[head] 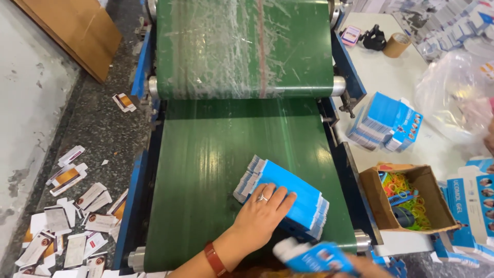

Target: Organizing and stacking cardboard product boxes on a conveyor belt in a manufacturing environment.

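Note:
A fanned stack of flat blue cartons (288, 193) lies on the green conveyor belt (206, 170), near its front right end. My left hand (262, 213), with a ring and a red wristband, lies on top of the stack, its fingers curled over the near edge. At the bottom edge my right hand (363, 265) is only partly in view. It holds a blurred blue and white flat carton (314, 256) just in front of the stack.
A second green belt (242, 46) runs above on rollers. To the right, a white table carries a pile of blue cartons (386, 121), a cardboard box of coloured rubber bands (406, 198), a tape roll (397, 45) and a plastic bag (453, 87). Several cartons litter the floor (72, 216) at left.

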